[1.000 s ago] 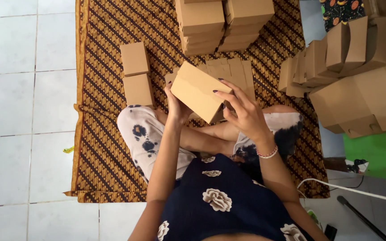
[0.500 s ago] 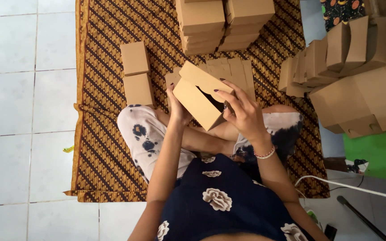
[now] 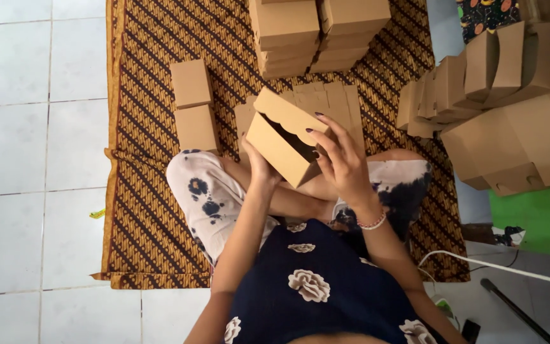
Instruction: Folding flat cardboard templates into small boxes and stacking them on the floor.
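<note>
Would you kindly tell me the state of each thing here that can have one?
Held box: partly open, scalloped lid lifted, dark gap showing.
Left hand: grip on the box's near end.
Right hand: fingers on the lid.
Two boxes on the mat: closed.
Flat blanks: unfolded, lying on the mat.
Stacked boxes: closed, piled.
Boxes at right: folded, heaped.

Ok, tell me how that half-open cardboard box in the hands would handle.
The cardboard box looks light, since fingertips carry it. Its thin walls and loose scalloped lid would probably flex. Both the left hand and the right hand steady it.
</note>
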